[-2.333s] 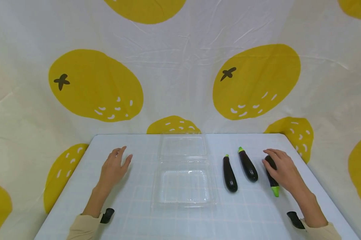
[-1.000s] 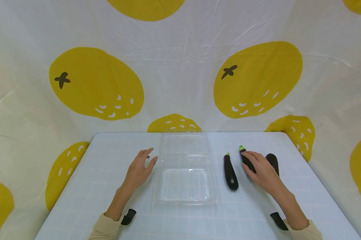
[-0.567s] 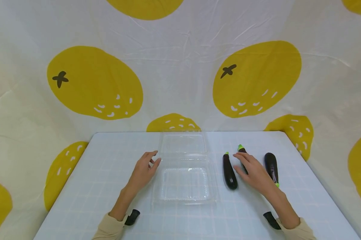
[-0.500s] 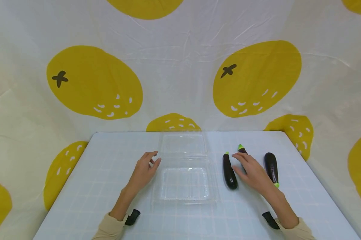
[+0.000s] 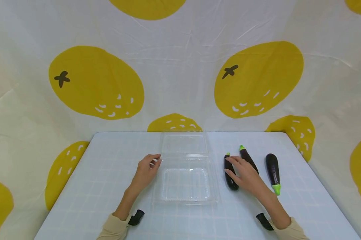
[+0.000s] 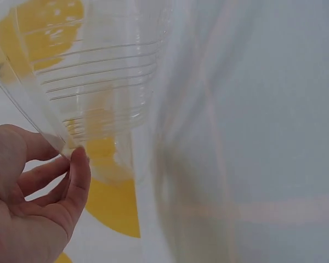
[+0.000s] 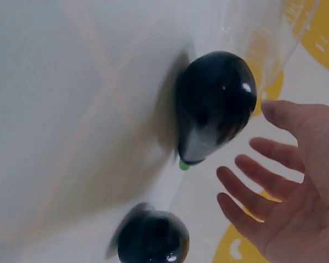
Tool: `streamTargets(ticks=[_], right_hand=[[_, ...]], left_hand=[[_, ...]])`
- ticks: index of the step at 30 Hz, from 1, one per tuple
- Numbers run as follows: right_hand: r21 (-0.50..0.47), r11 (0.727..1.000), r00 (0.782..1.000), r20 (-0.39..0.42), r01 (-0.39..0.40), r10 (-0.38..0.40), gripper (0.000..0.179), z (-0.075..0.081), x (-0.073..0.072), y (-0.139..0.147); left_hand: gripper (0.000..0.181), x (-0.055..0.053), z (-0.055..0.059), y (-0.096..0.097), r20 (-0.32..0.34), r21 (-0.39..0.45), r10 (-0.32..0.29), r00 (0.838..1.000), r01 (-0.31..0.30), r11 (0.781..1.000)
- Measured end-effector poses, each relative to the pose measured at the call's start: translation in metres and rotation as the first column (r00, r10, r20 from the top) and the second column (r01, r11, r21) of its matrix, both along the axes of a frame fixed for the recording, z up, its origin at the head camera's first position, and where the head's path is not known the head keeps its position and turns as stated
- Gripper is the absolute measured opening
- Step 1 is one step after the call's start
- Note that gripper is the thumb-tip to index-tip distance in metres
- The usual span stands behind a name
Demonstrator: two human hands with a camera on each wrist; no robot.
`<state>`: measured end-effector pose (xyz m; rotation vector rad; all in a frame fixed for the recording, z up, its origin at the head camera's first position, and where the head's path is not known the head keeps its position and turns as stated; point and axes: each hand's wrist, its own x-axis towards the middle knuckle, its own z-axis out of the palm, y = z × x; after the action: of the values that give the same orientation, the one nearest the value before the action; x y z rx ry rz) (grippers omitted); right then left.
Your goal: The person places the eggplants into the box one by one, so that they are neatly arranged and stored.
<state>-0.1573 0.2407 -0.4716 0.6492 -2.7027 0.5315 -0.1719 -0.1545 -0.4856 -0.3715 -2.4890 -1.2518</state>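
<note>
A clear plastic clamshell container (image 5: 185,202) lies with its lid folded back at the middle of the table. At its left edge my left hand (image 5: 145,170) pinches the rim between thumb and fingers; the left wrist view shows this grip on the ribbed container wall (image 6: 98,71). My right hand (image 5: 243,171) hovers with spread fingers over the leftmost eggplant (image 5: 231,184), hiding part of it. In the right wrist view, a gap shows between the fingers and that eggplant (image 7: 216,98). The middle eggplant (image 5: 248,159) is partly covered by the same hand.
A third eggplant (image 5: 272,166) lies at the right, green stem toward the near side. The table (image 5: 78,200) has a pale checked cover. Behind it hangs a white cloth (image 5: 180,83) with yellow fruit prints.
The right hand has moved left, from the rightmost eggplant past the middle one to the leftmost. The left hand came right to the container and now pinches its rim. The rightmost eggplant is uncovered.
</note>
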Motion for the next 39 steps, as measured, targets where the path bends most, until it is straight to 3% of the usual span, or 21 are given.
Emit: streamTargets(ticks=[3,6,12,16,30,39], right_hand=[[0.012,1.0,1.0,0.006,0.005,-0.005,0.048,-0.002,0.001,-0.003],[0.018,1.0,1.0,0.026,0.016,-0.016,0.049,-0.005,0.001,-0.005],[0.013,0.997,0.99,0.118,0.072,-0.073,0.05,-0.008,0.002,-0.008],[0.016,0.996,0.99,0.113,0.088,-0.089,0.05,-0.01,0.001,-0.009],[-0.05,0.983,0.98,0.103,0.177,-0.171,0.052,-0.011,0.002,-0.014],[-0.101,0.958,0.938,0.255,0.269,-0.236,0.055,-0.008,0.004,-0.019]], left_hand=[[0.023,0.0,-0.001,-0.001,0.035,0.045,0.002,0.999,-0.004,0.999],[0.025,0.0,0.0,-0.002,0.115,0.118,-0.009,0.993,-0.005,0.993],[0.026,-0.002,0.0,-0.004,0.26,0.2,-0.01,0.966,-0.043,0.979],[0.028,-0.004,0.0,-0.006,0.325,0.216,0.003,0.946,-0.077,0.973],[0.027,-0.006,-0.002,-0.008,0.388,0.3,-0.006,0.922,-0.12,0.946],[0.024,-0.007,0.001,-0.006,0.411,0.322,-0.009,0.911,-0.136,0.937]])
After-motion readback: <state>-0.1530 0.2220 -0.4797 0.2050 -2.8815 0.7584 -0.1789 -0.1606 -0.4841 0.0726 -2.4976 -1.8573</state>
